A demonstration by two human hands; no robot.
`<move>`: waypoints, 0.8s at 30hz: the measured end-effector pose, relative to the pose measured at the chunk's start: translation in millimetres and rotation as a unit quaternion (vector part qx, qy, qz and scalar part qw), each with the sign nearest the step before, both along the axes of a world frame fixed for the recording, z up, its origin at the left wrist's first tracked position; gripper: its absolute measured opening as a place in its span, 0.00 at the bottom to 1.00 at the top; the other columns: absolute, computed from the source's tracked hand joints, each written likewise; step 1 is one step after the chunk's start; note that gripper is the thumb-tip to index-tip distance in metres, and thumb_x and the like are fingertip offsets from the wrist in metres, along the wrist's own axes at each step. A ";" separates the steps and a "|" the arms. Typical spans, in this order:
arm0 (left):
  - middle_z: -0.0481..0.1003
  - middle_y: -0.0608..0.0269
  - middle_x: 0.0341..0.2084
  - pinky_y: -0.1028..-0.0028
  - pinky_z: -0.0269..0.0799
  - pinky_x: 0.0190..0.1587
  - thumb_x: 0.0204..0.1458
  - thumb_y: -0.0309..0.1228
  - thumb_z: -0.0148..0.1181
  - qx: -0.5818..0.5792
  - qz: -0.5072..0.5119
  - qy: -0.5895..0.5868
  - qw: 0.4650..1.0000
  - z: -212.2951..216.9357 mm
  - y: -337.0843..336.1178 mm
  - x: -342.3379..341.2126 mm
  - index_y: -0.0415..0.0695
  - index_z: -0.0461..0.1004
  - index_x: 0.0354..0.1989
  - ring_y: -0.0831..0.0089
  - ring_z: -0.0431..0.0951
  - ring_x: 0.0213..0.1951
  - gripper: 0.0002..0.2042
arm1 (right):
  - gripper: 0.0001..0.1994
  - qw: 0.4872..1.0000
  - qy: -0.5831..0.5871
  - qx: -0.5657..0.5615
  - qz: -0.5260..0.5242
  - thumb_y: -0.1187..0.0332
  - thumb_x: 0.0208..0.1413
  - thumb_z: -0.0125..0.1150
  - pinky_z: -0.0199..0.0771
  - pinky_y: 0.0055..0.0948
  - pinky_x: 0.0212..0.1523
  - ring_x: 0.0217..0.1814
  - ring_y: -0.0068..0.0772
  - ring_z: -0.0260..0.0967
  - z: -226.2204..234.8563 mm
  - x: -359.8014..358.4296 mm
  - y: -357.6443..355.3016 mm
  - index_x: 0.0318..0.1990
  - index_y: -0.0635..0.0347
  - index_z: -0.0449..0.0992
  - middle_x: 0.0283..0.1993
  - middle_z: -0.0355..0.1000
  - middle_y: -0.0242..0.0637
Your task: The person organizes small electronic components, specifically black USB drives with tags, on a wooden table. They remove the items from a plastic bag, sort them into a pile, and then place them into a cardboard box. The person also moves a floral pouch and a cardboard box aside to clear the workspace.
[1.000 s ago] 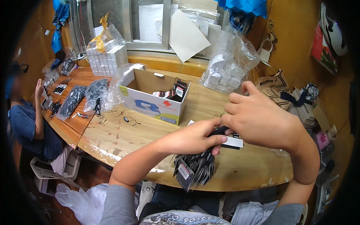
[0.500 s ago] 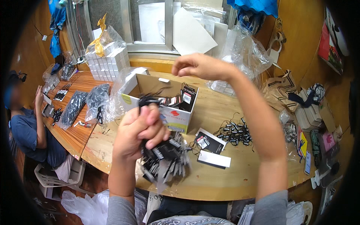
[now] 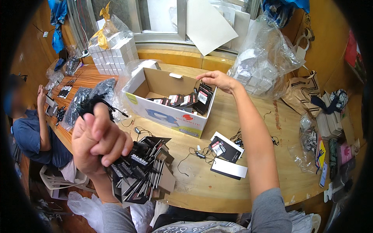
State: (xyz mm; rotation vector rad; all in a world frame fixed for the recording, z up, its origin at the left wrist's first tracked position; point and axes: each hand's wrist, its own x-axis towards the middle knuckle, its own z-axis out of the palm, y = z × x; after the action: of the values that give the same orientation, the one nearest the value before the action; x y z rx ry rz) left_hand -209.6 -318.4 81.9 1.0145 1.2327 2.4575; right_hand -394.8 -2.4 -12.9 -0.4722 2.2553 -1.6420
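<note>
Your left hand (image 3: 97,143) is closed tight around a bundle of black tags (image 3: 142,171) strung on black cords, raised over the near edge of the desk (image 3: 202,186). Your right hand (image 3: 219,80) reaches forward, fingers pinched on a black tag (image 3: 203,98) at the rim of the open cardboard box (image 3: 171,116), where more tags stand in a row. Loose tags and cords lie on the desk beside the box. A seated person (image 3: 29,124) works at the far left.
</note>
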 end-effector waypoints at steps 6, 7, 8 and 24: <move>0.52 0.79 0.04 0.80 0.59 0.19 0.54 0.35 0.34 -0.023 0.067 -0.001 0.998 -17.6 4.1 -7.3 0.48 0.55 0.21 0.85 0.53 0.05 0.11 | 0.10 0.939 0.144 0.311 -0.025 0.64 0.48 0.52 0.62 0.20 0.30 0.25 0.19 0.60 26.3 -6.6 -13.9 0.27 0.62 0.72 0.25 0.68 0.30; 0.52 0.78 0.04 0.80 0.58 0.19 0.54 0.35 0.34 -0.023 0.069 0.004 0.997 -19.1 4.4 -9.1 0.48 0.55 0.21 0.85 0.52 0.05 0.11 | 0.10 0.951 0.126 0.281 -0.030 0.64 0.48 0.51 0.61 0.21 0.27 0.23 0.19 0.60 26.9 -7.4 -13.2 0.28 0.62 0.71 0.23 0.67 0.31; 0.52 0.78 0.04 0.80 0.58 0.20 0.54 0.36 0.34 -0.033 0.074 0.010 0.997 -19.7 5.7 -10.5 0.48 0.55 0.20 0.85 0.52 0.05 0.12 | 0.11 0.962 0.107 0.249 -0.035 0.63 0.49 0.50 0.59 0.21 0.24 0.22 0.20 0.59 26.9 -8.2 -12.8 0.28 0.62 0.70 0.21 0.66 0.31; 0.51 0.78 0.04 0.80 0.58 0.21 0.54 0.36 0.34 -0.067 0.109 -0.007 0.992 -18.0 12.4 -15.7 0.47 0.56 0.19 0.85 0.52 0.06 0.13 | 0.20 0.982 -0.166 -0.084 0.037 0.67 0.48 0.52 0.59 0.15 0.18 0.14 0.14 0.52 -5.2 34.7 38.4 0.48 0.64 0.58 0.22 0.61 0.29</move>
State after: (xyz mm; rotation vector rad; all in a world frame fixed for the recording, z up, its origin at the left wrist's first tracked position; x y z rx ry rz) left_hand -225.2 -306.0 63.8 0.8687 1.5546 2.4921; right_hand -360.1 36.0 -18.0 -0.2918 1.8486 -1.7350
